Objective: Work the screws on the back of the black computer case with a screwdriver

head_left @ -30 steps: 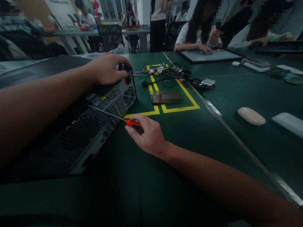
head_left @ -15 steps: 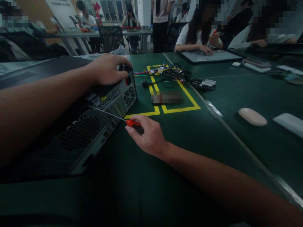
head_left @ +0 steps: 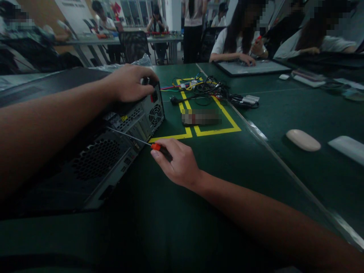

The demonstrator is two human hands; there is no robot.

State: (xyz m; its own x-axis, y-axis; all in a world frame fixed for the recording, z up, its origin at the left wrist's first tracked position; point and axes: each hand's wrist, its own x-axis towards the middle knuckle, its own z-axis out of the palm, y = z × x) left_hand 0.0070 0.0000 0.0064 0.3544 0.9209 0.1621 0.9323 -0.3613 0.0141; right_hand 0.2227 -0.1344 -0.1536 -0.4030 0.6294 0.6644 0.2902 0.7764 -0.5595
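Observation:
A black desktop computer case (head_left: 98, 159) lies tilted at the left, its rear panel with vents and ports facing right. My left hand (head_left: 132, 83) is closed over the case's far upper edge, beside the small fan grille and a red switch; some of its fingers are out of sight. In my right hand (head_left: 180, 161) is a screwdriver (head_left: 156, 146) with an orange and dark handle, gripped between thumb and fingers. Its long thin shaft reaches left to the rear panel. The tip meets the panel near the large round vent, where a screw is too small to make out.
Tangled cables (head_left: 212, 89) lie beyond the case on the green table (head_left: 227, 182), near yellow tape (head_left: 217, 132) and a blurred dark object (head_left: 200, 117). A beige mouse (head_left: 303, 140) sits at right. Across the table, a person touches a flat panel (head_left: 253, 67).
The screwdriver handle has turned slightly in my right hand, so its orange part shows differently. My left hand and the computer case have stayed put.

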